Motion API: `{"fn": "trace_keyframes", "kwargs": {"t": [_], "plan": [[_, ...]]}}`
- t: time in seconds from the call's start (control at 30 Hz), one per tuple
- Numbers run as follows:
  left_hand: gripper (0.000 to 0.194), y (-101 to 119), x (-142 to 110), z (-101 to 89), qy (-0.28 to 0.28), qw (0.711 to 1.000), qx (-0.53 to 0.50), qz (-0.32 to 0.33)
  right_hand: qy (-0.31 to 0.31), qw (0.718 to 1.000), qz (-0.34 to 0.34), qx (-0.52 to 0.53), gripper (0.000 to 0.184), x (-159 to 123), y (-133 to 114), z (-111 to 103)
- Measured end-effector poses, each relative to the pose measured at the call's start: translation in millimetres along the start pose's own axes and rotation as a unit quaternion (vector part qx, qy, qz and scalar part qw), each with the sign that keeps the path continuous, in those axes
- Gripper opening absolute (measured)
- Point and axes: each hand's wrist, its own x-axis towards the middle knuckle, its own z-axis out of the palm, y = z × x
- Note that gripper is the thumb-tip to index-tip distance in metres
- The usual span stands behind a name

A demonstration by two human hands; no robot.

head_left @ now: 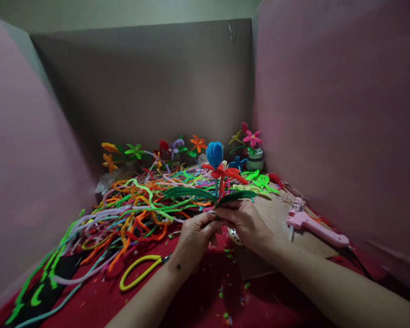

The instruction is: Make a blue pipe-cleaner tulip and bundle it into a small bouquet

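Between my two hands stands a pipe-cleaner flower [214, 155], upright, with a blue tulip-like bloom, a red bloom [227, 173] beneath it and long dark green leaves [191, 192] spreading to both sides. My left hand [200, 228] pinches low on its stem. My right hand [241, 221] closes on the stem from the other side, fingertips touching the base of the leaves. The stem's lower end is hidden by my fingers. Just left of my left wrist lie scissors with yellow handles [140, 272], their blades mostly hidden.
A tangled heap of coloured pipe cleaners [136, 214] spreads across the left and middle. To the right, a pink glue gun [316, 230] rests on a brown board [276, 218]. Finished flowers [198, 143] stand at the back, some by a small jar [255, 159]. Pink panels flank the table.
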Motion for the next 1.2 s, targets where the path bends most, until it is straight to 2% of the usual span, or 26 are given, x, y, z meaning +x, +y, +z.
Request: {"fn": "trace_keyframes", "kwargs": {"t": [0.13,0.27,0.5,0.73,0.97,1.1,1.2], "plan": [[0.017,2.9,-1.4,0.3,-0.016,1.000,-0.019,0.001,-0.021,1.000,0.009,-0.009,0.017,-2.8,-6.5,1.2],[0.016,2.4,-1.9,2.0,-0.004,0.999,-0.038,-0.005,-0.030,0.999,0.010,-0.019,0.017,-1.8,-4.7,-0.8],[0.016,-0.1,0.2,-2.3,-0.037,0.999,-0.019,0.014,0.004,1.000,0.004,-0.013,0.014,1.0,-2.4,-0.3],[0.016,-2.0,0.0,-4.2,-0.034,0.999,0.004,0.023,0.002,1.000,0.003,0.001,0.015,-0.9,-4.8,2.6],[0.015,1.8,-1.0,-1.7,-0.037,0.999,0.000,0.021,0.006,1.000,0.001,0.002,0.011,3.8,5.1,-2.3],[0.019,0.7,-2.4,-2.5,-0.033,0.999,-0.018,0.021,-0.038,0.998,-0.022,-0.046,0.011,0.1,4.6,-2.1],[0.022,0.0,-1.2,-7.0,0.025,0.999,-0.027,0.028,-0.029,0.981,0.008,-0.192,0.010,3.6,-4.7,-3.2]]}}
